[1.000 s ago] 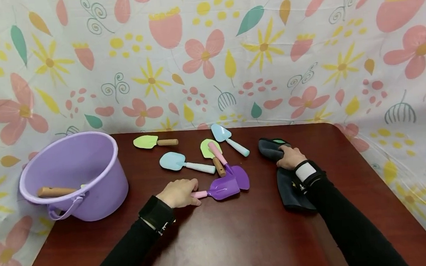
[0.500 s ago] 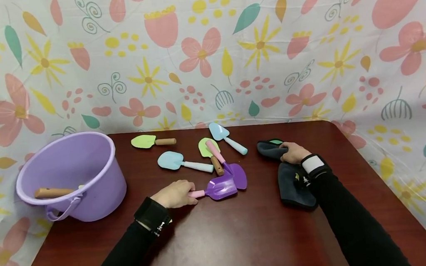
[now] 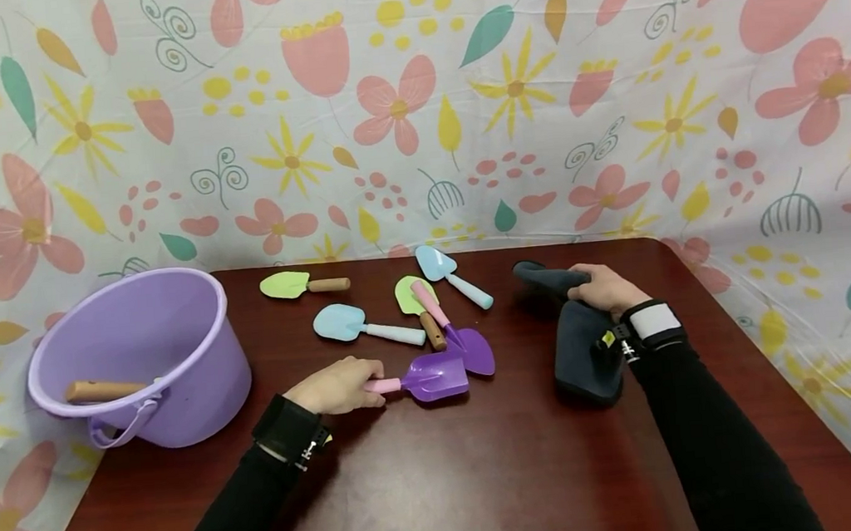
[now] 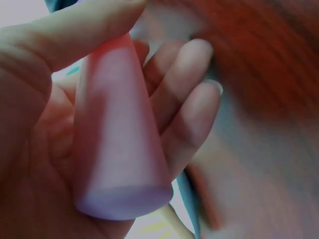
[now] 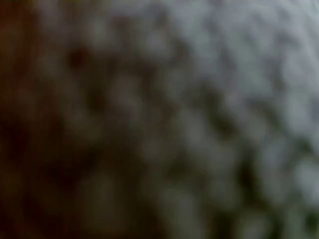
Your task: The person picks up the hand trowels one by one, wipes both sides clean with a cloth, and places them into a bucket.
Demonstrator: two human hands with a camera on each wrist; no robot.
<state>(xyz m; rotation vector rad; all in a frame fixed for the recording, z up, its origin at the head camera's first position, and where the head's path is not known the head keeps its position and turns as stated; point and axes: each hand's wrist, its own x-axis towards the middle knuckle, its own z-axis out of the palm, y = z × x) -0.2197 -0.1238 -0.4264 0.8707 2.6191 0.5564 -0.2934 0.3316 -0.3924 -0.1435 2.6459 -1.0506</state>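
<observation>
Purple scoop (image 3: 437, 375): my left hand (image 3: 337, 387) grips its pink handle (image 4: 117, 144); my right hand (image 3: 603, 287) clutches the dark cloth (image 3: 582, 349).

Right wrist view wholly blurred: only grey cloth (image 5: 209, 99) texture discernible. Wooden-handled tool (image 3: 101, 390) in bucket (image 3: 201, 375): head concealed. Pink handle (image 4: 117, 144) blurred in left wrist view, scoop out of frame.

bare table (image 3: 450, 480) lies open in front; scattered shovels (image 3: 370, 324) and the bucket (image 3: 140, 355) crowd the far left.
</observation>
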